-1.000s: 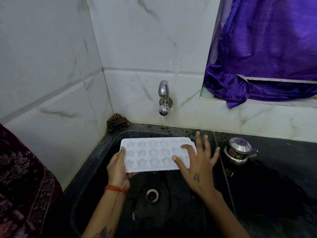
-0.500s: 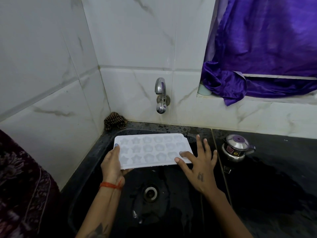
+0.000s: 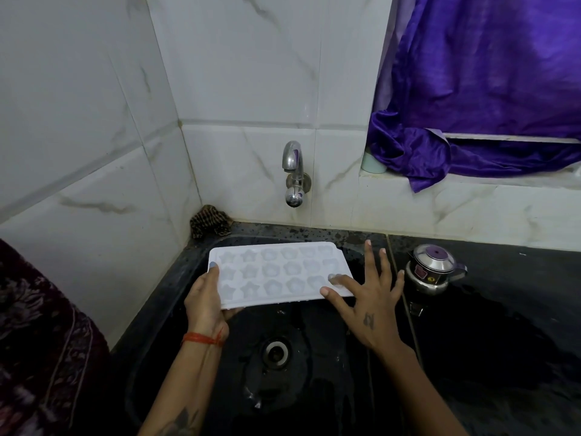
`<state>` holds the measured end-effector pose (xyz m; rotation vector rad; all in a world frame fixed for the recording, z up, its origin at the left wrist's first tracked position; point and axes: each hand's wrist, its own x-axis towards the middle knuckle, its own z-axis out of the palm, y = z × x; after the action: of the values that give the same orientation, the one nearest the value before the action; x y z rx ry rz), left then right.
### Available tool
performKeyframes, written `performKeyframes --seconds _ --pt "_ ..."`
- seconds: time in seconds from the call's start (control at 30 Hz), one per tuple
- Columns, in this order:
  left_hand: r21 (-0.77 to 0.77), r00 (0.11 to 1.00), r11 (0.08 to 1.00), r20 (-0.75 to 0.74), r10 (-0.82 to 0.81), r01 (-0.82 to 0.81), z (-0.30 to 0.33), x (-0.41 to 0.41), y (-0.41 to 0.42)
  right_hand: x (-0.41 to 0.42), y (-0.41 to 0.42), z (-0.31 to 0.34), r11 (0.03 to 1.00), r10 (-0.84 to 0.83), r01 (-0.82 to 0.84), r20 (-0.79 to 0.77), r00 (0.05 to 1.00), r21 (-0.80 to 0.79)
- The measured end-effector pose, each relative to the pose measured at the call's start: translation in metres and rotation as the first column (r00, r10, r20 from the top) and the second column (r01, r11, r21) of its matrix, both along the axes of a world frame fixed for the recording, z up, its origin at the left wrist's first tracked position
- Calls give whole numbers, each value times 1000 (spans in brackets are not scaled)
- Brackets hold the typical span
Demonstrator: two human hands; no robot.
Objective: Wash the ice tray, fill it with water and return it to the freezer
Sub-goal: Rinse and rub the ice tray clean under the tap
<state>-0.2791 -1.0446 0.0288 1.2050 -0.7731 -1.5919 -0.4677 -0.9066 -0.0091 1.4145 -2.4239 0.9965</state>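
White ice tray point(image 3: 276, 273) sits gripped in our left hand point(image 3: 204, 297) over the sink point(image 3: 163, 313), right hand point(image 3: 367, 306) spread touching it; one-handed, it could tip.

The left hand point(image 3: 206, 298) has its fingers hidden under the ice tray point(image 3: 276, 272). At 3 o'clock the purple curtain point(image 3: 490, 89) is cut off by the edge.

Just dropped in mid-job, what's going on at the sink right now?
A person holds a white plastic ice tray level over the black sink. The left hand grips its left end; the right hand is spread, fingertips on the right edge. The chrome wall tap shows no running water.
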Motion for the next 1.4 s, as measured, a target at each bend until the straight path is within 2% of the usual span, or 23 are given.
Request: performKeyframes --seconds 0.13,0.23,0.3,0.47,0.57,0.63,0.77,0.87,0.97,1.07,1.27,1.33,1.4 --pt "-9 1000 1000 -8 -4 4 1 -1 1 0 0 4 999 49 -46 168 984 -20" --pt "-8 1000 1000 -6 5 -5 1 0 1 -3 0 7 999 52 -53 180 982 1" --pt "-7 1000 1000 1 11 -11 -1 -1 1 -5 1 7 999 35 -36 104 994 15" --pt "-13 1000 1000 7 3 -3 0 -4 3 -6 3 4 998 -58 61 -209 976 8" --pt "-13 1000 1000 9 0 1 1 -5 3 -6 3 4 996 -83 88 -268 960 10" --pt "-17 1000 1000 17 0 0 0 -4 3 -6 3 2 996 -80 86 -229 970 15" --pt "-14 1000 1000 19 7 -7 0 -3 3 -4 2 3 999 -19 19 6 1000 31" --pt "-11 1000 1000 8 12 -12 2 -2 4 -3 2 7 999 34 -41 189 981 30" --pt "-6 1000 1000 7 17 -17 3 0 6 -4 3 10 997 59 -69 285 957 23" --pt "1 1000 1000 -2 15 -15 3 0 7 -7 4 10 996 58 -73 267 962 47" --pt "-5 1000 1000 -9 12 -12 5 -2 11 -7 7 4 1000 16 -16 1 1000 26" --pt "-5 1000 1000 -4 10 -10 5 -2 11 -7 8 4 1000 11 -10 -7 1000 18" --pt "-3 1000 1000 1 7 -7 5 -2 12 -6 8 5 999 22 -23 49 999 23"
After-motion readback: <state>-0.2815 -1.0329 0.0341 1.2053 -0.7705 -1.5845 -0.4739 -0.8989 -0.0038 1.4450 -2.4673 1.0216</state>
